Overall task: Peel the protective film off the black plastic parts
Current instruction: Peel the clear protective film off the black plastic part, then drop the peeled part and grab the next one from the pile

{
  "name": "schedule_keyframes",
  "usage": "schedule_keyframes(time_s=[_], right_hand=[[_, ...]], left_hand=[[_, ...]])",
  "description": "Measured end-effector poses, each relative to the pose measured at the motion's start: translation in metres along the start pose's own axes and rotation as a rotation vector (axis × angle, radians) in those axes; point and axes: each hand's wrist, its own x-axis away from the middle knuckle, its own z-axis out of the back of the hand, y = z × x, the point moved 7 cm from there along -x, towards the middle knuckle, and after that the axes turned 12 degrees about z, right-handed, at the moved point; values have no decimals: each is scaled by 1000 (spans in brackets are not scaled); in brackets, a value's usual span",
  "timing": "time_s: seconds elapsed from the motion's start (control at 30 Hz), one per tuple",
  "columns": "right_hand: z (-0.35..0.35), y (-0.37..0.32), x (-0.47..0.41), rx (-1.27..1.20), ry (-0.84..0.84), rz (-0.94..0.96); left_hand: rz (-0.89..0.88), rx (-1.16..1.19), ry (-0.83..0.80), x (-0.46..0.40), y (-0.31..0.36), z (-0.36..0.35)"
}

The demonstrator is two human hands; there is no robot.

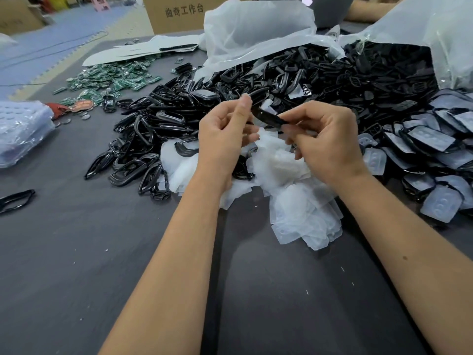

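Head view of a dark grey tabletop (76, 252) at a parts-sorting station. The right hand (325, 139) pinches a small black plastic part (268, 118) between thumb and fingertips, holding it tilted in the air above a heap of peeled translucent film (294, 190). The left hand (225, 134) is raised just beside the part's left end, thumb and forefinger closed together at its edge; whether they have hold of film or of the part itself cannot be told. Behind the hands lies a large pile of black frames (158, 129), spilling from a white plastic bag (256, 32). To the right, a group of black parts still covered in film (435, 149) lies near a second clear bag (440, 29). Far left of the pile, green circuit boards (112, 78) are scattered on the tabletop, and a single black frame (15, 199) lies apart near the left edge. A cardboard box (176, 14) at the back bears the printed characters 曲奇工作台. A stack of clear blister trays (20, 131) sits at the left margin.
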Motion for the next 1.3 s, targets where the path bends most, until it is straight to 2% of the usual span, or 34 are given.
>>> schedule_keyframes(time_s=[0.1, 0.17, 0.27, 0.33, 0.4, 0.5, 0.63, 0.8, 0.97, 1.17, 1.3], right_hand=[[-2, -21, -1, 301, -67, 299], [-8, -28, -1, 370, -118, 395], [-11, -34, 1, 453, -120, 462], [-8, -32, 1, 433, -62, 387], [-4, -21, 0, 292, -1, 185], [-11, 4, 5, 66, -20, -119], [-8, 17, 7, 10, 7, -207], [-7, 14, 3, 114, -25, -129], [-8, 1, 2, 166, -257, 9], [5, -15, -3, 313, -237, 157], [29, -21, -2, 432, -234, 170]], left_hand=[[115, -46, -36, -2, -8, -2], [132, -111, -48, -2, -13, -3], [70, -118, -56, -1, -10, -2], [8, -128, -69, 0, -6, -2], [-54, -181, -72, 2, -2, -4], [-104, -250, -88, 3, -1, -8], [-108, -335, -61, 2, -3, -8], [-50, -392, -22, -1, -10, -8], [-29, -381, 12, -2, -10, -2], [-171, -624, 91, 5, 8, -15], [-229, -734, 84, 11, 19, -43]])
